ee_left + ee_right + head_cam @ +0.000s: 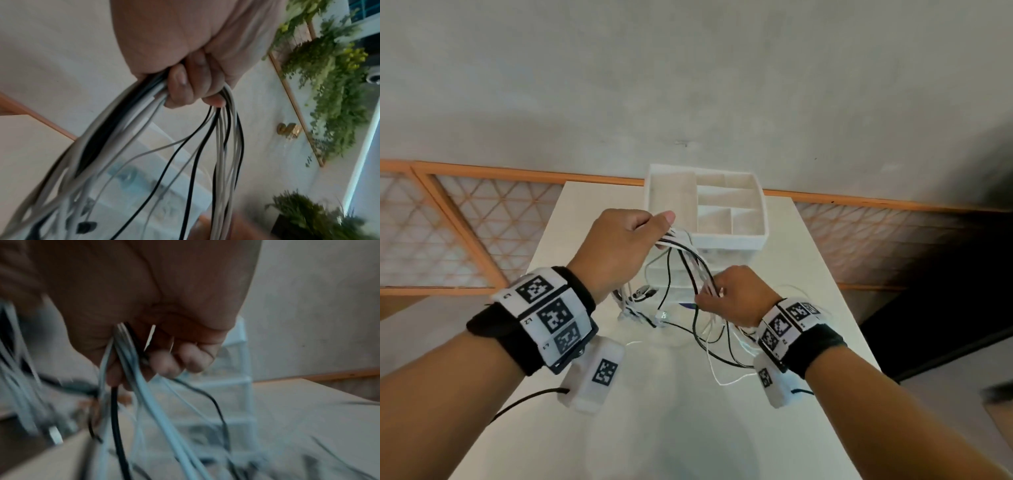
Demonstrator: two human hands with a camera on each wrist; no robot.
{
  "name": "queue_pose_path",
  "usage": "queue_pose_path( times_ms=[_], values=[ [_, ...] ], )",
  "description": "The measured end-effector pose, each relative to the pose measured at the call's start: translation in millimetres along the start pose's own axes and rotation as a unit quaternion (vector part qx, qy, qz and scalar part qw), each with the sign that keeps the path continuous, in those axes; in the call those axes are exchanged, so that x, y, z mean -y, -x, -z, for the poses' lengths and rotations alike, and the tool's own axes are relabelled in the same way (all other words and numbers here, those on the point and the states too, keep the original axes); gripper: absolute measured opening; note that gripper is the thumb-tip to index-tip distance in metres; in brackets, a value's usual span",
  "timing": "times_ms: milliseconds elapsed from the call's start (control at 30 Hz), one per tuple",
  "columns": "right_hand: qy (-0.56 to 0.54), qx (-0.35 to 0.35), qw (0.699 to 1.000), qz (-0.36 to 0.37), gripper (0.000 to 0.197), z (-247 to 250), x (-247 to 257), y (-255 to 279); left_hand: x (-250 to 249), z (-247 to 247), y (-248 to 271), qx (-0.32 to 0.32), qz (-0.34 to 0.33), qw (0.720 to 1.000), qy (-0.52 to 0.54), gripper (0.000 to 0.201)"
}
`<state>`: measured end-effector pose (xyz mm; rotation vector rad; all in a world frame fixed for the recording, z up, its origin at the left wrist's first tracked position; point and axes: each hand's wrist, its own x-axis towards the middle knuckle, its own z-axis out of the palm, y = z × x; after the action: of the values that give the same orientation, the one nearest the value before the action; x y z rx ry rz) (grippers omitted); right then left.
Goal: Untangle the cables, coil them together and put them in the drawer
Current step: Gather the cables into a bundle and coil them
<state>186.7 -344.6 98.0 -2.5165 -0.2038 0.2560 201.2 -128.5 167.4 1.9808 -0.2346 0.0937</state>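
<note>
— What's my left hand (616,245) doing?
— It grips the black and white cables (690,267), lifted above the table (808,274).
— And my right hand (736,296)?
— Clenched round the same cables lower down, before the drawer unit (729,243).

surface: white table (822,274) | on it: white drawer unit (726,240) at far edge; loose cable ends (722,356), seemingly trailing on top

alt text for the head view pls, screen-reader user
Both hands, left hand higher and right hand, grip a bundle of black and white cables above a white table. Behind stands a white drawer unit topped by an open divided tray.
</note>
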Motion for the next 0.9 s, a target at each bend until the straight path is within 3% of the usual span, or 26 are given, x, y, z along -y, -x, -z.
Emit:
queue_pose_path(
  times_ms=[100,167,267,333,400,433,533,600,633,733,833,900],
  values=[
    [0.104,0.046,0.984,-0.136,0.044,-15,-53,6,-7,14,-5,-0.03,-0.012,0.999,0.031,0.056],
    [0.143,0.02,0.966,-0.213,0.047,-14,-82,12,-10,23,-8,-0.036,-0.022,0.998,0.038,0.056],
    [0.167,-0.111,0.945,-0.258,0.046,11,-104,15,-8,21,-8,-0.045,-0.025,0.999,0.009,0.06],
    [0.134,-0.265,0.926,-0.232,0.042,33,-113,17,-3,16,-7,-0.047,-0.006,0.999,-0.001,0.061],
    [0.062,-0.365,0.907,-0.201,0.057,46,-115,22,1,10,-5,-0.039,0.011,0.999,0.0,0.059],
    [0.046,-0.347,0.914,-0.205,0.071,48,-116,26,3,7,-5,-0.036,0.017,0.999,0.002,0.058],
    [0.048,-0.121,0.964,-0.231,0.1,29,-119,38,7,0,-2,-0.036,0.025,0.999,-0.009,0.06],
    [0.053,-0.01,0.975,-0.214,0.101,17,-118,44,9,-6,0,-0.024,0.023,0.999,-0.026,0.06],
    [0.061,0.009,0.977,-0.203,0.096,17,-110,46,10,-10,2,-0.017,0.018,0.999,-0.039,0.058],
    [0.047,-0.027,0.991,-0.125,0.092,30,-66,40,9,-20,8,0.014,0.005,0.997,-0.079,0.058],
    [-0.059,-0.097,0.993,0.044,0.101,39,1,37,6,-32,12,0.049,-0.019,0.995,-0.09,0.057],
    [-0.1,-0.122,0.98,0.118,0.085,27,34,32,1,-38,16,0.078,-0.041,0.992,-0.092,0.052]
  ],
)
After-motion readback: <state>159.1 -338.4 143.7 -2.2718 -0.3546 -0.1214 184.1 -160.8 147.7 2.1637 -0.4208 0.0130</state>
